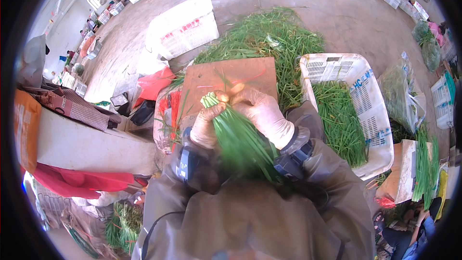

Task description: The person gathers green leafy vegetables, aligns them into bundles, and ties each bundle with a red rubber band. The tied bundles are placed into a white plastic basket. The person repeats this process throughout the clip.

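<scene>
A bunch of long green stalks, apparently garlic chives [240, 137], lies across my lap with its pale cut ends pointing away from me. My left hand [207, 124], in a whitish glove, wraps around the bunch just below those ends. Also gloved, my right hand [261, 112] is against the bunch's right side, fingers bent near the ends; whether it pinches anything is hidden. Beneath both hands is a brown wooden board [227, 68], with a thin red strip [258, 76] on it. More red strips [175, 110] lie left of the board.
Loose greens [267, 32] are heaped beyond the board. A white plastic crate [384, 144] with cut greens stands at right; another white crate [187, 30] is far left. A pale ledge [97, 144] borders my left. At lower right, a person's arm [418, 220] reaches towards long stalks [426, 166].
</scene>
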Demonstrator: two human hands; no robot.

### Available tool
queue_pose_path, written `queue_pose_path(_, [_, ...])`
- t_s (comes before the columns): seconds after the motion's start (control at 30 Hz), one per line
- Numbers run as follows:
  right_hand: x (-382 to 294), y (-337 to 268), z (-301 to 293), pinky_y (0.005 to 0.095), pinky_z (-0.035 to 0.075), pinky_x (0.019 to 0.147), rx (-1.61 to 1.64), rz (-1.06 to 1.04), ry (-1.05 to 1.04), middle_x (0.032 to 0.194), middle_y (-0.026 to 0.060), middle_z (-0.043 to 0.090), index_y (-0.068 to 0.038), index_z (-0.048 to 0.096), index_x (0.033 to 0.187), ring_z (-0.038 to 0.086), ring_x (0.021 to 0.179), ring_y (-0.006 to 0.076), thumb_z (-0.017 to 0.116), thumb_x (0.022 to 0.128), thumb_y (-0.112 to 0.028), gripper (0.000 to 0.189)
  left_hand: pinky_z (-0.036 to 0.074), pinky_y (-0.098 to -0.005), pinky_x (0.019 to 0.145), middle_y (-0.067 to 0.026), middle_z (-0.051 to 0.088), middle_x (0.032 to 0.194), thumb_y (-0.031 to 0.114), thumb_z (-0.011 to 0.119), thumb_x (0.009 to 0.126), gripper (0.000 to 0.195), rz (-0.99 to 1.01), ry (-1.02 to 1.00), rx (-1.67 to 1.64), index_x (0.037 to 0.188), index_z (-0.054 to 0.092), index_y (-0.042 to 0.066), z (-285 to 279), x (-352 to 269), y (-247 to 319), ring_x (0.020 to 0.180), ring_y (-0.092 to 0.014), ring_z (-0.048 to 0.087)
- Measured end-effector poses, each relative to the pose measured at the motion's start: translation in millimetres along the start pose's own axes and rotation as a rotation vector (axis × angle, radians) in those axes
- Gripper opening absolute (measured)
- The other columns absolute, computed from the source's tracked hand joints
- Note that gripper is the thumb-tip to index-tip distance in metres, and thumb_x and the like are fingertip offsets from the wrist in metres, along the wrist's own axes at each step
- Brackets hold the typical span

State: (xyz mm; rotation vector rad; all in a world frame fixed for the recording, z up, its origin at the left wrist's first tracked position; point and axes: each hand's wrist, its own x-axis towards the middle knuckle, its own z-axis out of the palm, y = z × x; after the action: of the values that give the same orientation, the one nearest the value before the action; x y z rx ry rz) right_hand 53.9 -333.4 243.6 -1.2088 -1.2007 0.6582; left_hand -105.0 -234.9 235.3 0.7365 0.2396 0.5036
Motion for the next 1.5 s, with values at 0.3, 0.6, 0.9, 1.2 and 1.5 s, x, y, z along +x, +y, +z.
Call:
queue_pose_path(0.3, [-28,-18,-17,0.0403,0.053,0.082,-0.773,-0.128,-0.218,0.103,0.0103,0.068,-0.017,0.070,0.118,0.066,0.093,0.0285,0.069,0.087,-0.032,0.035,0.043,-0.0454,0.102,-0.0018,0.058,0.089,0.013,0.072,0.085,0.020,0.337,0.098,0.034,0.098,0.058,0.011,-30,14,18,0.095,-0.021,0.057])
queue_pose_path(0.6, [-55,60,-106,0.0424,0.054,0.067,-1.369,0.188,0.037,0.077,0.0072,0.067,-0.014,0.071,0.083,0.068,0.073,0.0279,0.068,0.080,-0.021,0.008,0.040,-0.0430,0.106,-0.0034,0.059,0.091,0.010,0.072,0.085,0.020,0.701,-0.026,0.212,0.100,0.058,0.010,-22,-11,105,0.095,-0.022,0.059])
queue_pose_path(0.9, [-81,66,-117,0.0407,0.054,0.076,-0.695,0.430,0.303,0.088,0.0121,0.070,-0.014,0.073,0.107,0.068,0.083,0.0311,0.070,0.085,-0.021,0.023,0.043,-0.0399,0.099,-0.0049,0.059,0.097,0.025,0.062,0.098,0.019,0.800,0.297,-0.029,0.093,0.059,0.008,-90,-11,135,0.099,-0.019,0.055])
queue_pose_path(1.2, [-92,75,-127,0.0268,0.050,0.069,-0.631,0.340,0.263,0.092,0.0059,0.070,-0.002,0.069,0.105,0.063,0.076,0.0145,0.063,0.091,-0.006,0.016,0.046,-0.0401,0.098,-0.0069,0.064,0.098,0.022,0.063,0.097,0.017,0.952,0.187,-0.061,0.095,0.065,0.006,-132,-24,158,0.098,-0.021,0.059])
queue_pose_path(1.5, [-97,1,-72,0.0231,0.051,0.067,-0.125,0.142,0.178,0.094,0.0069,0.073,-0.001,0.070,0.105,0.063,0.071,0.0108,0.063,0.095,-0.011,0.015,0.046,-0.0423,0.102,-0.0045,0.064,0.098,0.027,0.064,0.097,0.019,0.888,0.140,-0.074,0.093,0.061,0.008,-92,-35,146,0.099,-0.019,0.060])
